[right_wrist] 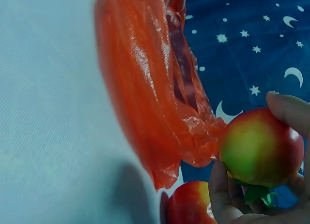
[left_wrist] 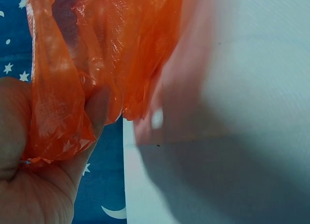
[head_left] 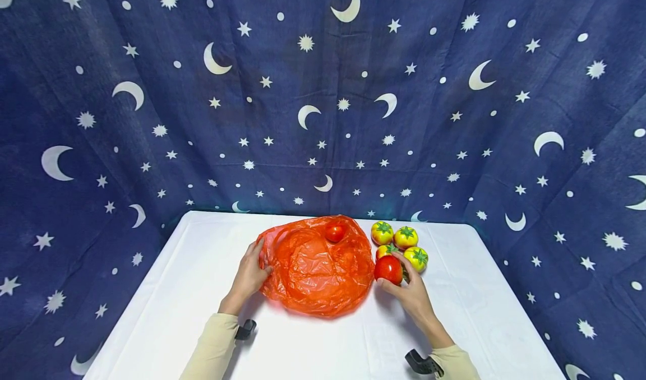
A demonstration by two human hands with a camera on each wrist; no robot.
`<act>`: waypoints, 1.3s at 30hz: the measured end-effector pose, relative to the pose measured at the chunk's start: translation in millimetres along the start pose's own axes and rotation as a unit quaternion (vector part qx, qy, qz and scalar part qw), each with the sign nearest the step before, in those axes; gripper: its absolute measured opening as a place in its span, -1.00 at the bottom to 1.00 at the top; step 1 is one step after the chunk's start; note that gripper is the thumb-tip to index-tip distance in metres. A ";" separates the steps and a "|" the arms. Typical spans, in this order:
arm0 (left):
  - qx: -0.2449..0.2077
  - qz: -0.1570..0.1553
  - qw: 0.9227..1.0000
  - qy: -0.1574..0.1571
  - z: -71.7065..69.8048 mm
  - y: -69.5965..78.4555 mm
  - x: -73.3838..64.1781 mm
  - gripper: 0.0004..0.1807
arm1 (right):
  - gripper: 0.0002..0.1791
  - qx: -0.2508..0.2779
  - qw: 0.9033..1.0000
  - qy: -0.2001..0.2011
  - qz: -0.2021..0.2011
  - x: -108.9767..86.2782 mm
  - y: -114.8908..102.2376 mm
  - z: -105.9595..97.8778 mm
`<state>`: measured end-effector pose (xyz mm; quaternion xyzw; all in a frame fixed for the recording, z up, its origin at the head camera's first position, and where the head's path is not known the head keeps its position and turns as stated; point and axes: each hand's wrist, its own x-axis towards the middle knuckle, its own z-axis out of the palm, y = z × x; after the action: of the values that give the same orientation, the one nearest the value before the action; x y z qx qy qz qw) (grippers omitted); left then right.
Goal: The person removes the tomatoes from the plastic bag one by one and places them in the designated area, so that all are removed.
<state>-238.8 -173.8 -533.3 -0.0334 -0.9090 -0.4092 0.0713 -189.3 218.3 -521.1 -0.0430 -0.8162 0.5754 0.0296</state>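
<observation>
An orange plastic bag (head_left: 315,290) lies spread on the white table with its mouth open upward. My left hand (head_left: 250,273) grips its left rim, and in the left wrist view the thumb and fingers pinch a fold of the thin film (left_wrist: 58,112). Inside the bag, toward the back, sits one red tomato (head_left: 335,232). My right hand (head_left: 416,297) holds another tomato (head_left: 388,270) beside the bag's right rim. Up close in the right wrist view, this held tomato (right_wrist: 261,146) is red and yellow-green, its green leafy calyx pointing down.
Several yellow-and-red tomatoes with green star-shaped calyxes (head_left: 406,237) stand close together right of the bag, just behind my right hand. The white table (head_left: 166,301) meets a dark blue curtain (head_left: 282,161) with moons and stars along its back edge.
</observation>
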 end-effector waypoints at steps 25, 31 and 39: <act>0.001 -0.008 1.000 -0.001 -1.0 2.1 -1.0 -0.08 | -0.12 -0.132 0.991 0.002 0.016 -8.5 21.7 -11.8; 0.006 -0.003 1.000 0.001 -1.4 2.1 -1.4 -0.08 | -0.22 -0.125 0.992 -0.002 0.008 -9.2 28.0 -12.4; 0.007 -0.013 1.000 -0.006 -1.3 2.7 -1.8 -0.08 | -0.36 -0.117 0.993 -0.001 -0.026 -6.3 35.5 -10.8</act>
<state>-236.5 -173.0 -530.8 -0.0235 -0.9124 -0.4039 0.0612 -180.7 239.7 -550.9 -0.0241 -0.8787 0.4752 0.0382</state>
